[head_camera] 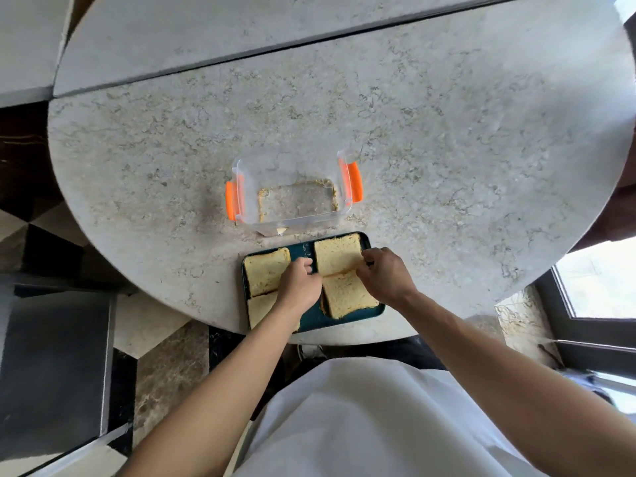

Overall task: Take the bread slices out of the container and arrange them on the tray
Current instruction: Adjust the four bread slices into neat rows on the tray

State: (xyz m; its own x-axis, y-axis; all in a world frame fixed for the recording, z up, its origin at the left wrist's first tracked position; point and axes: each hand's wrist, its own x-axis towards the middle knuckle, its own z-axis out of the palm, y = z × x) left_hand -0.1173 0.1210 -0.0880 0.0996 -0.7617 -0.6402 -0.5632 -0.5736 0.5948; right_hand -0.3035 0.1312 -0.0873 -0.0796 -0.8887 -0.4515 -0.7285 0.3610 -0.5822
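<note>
A dark teal tray (pixel 311 316) lies at the table's near edge with several bread slices on it. My left hand (pixel 298 282) and my right hand (pixel 385 275) both pinch the near edge of the far-right slice (pixel 336 253), which lies tilted over the near-right slice (pixel 347 297). A far-left slice (pixel 264 270) and a near-left slice (pixel 258 309) lie flat; my left forearm covers part of the near-left one. Just beyond the tray stands the clear plastic container (pixel 292 191) with orange clips (pixel 355 182); only crumbs show along its bottom edges.
The round grey stone table (pixel 447 149) stretches far beyond the container. A seam (pixel 275 49) crosses the table at the back. A dark stool or box (pixel 51 366) stands on the floor at the left. A window frame (pixel 592 304) is at the right.
</note>
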